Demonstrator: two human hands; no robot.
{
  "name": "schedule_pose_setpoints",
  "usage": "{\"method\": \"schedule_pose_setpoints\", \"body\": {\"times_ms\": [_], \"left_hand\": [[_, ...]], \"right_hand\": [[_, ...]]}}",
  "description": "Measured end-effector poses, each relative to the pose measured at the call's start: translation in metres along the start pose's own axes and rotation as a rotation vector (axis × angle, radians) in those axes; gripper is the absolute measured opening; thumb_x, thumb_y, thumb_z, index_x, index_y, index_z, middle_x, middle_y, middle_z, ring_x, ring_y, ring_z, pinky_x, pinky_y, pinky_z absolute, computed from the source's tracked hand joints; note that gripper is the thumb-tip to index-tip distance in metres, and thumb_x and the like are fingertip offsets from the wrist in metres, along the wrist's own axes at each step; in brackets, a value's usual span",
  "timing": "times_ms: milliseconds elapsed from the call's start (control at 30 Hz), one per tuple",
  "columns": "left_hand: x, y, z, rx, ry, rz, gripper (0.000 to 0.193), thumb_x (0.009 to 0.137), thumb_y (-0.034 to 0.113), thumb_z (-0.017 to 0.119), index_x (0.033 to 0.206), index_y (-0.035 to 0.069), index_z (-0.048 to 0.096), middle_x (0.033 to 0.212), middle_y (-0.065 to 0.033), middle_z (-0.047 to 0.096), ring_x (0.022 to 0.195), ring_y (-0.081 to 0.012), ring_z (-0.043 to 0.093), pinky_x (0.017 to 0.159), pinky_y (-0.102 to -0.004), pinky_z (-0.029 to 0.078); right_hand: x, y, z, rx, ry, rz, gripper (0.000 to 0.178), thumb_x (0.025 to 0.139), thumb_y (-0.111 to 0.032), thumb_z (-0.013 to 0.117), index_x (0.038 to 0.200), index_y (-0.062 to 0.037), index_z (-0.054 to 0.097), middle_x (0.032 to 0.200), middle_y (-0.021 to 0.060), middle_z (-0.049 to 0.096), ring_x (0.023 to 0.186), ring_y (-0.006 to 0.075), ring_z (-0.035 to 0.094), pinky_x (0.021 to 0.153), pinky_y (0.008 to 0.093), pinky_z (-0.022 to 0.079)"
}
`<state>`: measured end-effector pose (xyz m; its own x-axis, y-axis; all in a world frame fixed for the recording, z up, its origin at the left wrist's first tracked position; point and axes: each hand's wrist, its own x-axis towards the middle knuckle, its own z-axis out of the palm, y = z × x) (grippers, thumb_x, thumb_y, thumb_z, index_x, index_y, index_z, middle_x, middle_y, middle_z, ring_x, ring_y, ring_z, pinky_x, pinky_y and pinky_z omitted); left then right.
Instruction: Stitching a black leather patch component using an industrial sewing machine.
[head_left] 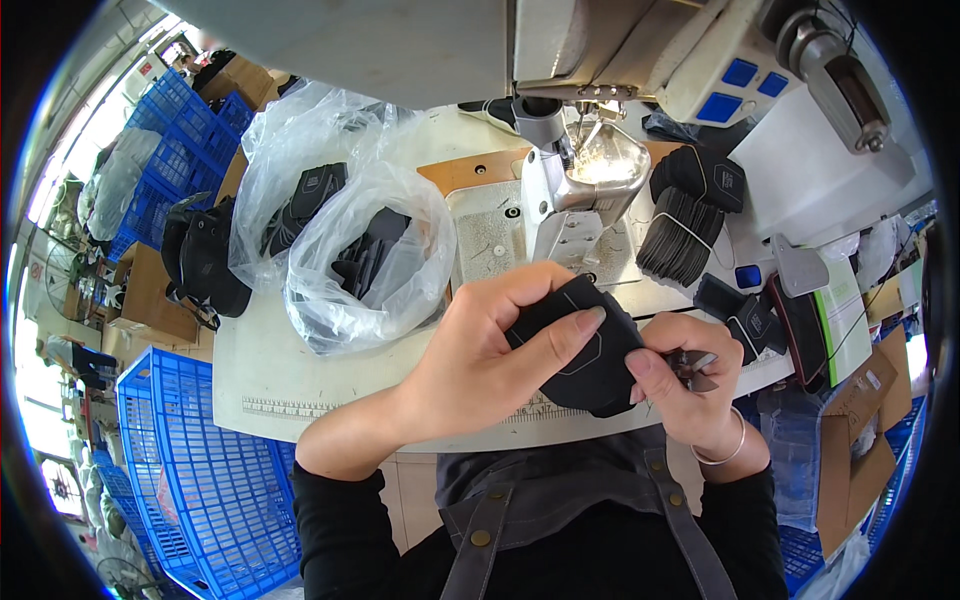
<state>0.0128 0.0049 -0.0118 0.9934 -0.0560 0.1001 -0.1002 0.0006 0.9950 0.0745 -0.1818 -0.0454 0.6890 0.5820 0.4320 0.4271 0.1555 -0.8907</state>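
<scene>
Just in front of the sewing machine (555,205), a black fabric piece (590,382) with a thin pale outline is held between both hands. My left hand (465,365) grips it from the left, thumb lying across its face and fingers behind. On its right edge, my right hand (690,395) pinches the cloth between thumb and fingers. Small metal thread snips (697,370) are tucked in that same right hand, blades pointing right. How many layers the black piece has, I cannot tell.
Clear plastic bags (372,325) holding black pieces stand left on the table (270,370). A banded stack of black pieces (680,240) lies right of the machine, with more bundles (700,180) around it. A blue basket (195,460) sits lower left, a cardboard box (855,440) lower right.
</scene>
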Motion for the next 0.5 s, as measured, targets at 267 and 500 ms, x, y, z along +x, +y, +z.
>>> {"method": "schedule_pose_setpoints", "body": {"times_ms": [267,500], "left_hand": [[0.004,0.0,-0.007,0.159,-0.016,0.086,0.009,0.084,0.007,0.057,0.086,-0.002,0.056,0.071,0.0,0.056,0.065,-0.0032,0.049,0.056,-0.0175,0.039],[0.014,0.011,-0.016,0.079,0.004,-0.016,0.009,0.082,0.007,0.06,0.084,-0.002,0.057,0.07,0.0022,0.056,0.064,-0.0014,0.048,0.055,-0.0166,0.039]], "right_hand": [[0.017,-0.004,-0.007,-0.021,-0.184,0.052,0.01,0.078,-0.004,0.063,0.073,0.0013,0.056,0.056,0.0021,0.053,0.045,0.0062,0.043,0.043,0.0198,0.033],[0.037,-0.003,-0.003,-0.117,-0.172,-0.061,0.012,0.078,-0.004,0.063,0.071,0.0003,0.054,0.054,0.0013,0.049,0.047,0.0052,0.039,0.043,0.0214,0.032]]}}
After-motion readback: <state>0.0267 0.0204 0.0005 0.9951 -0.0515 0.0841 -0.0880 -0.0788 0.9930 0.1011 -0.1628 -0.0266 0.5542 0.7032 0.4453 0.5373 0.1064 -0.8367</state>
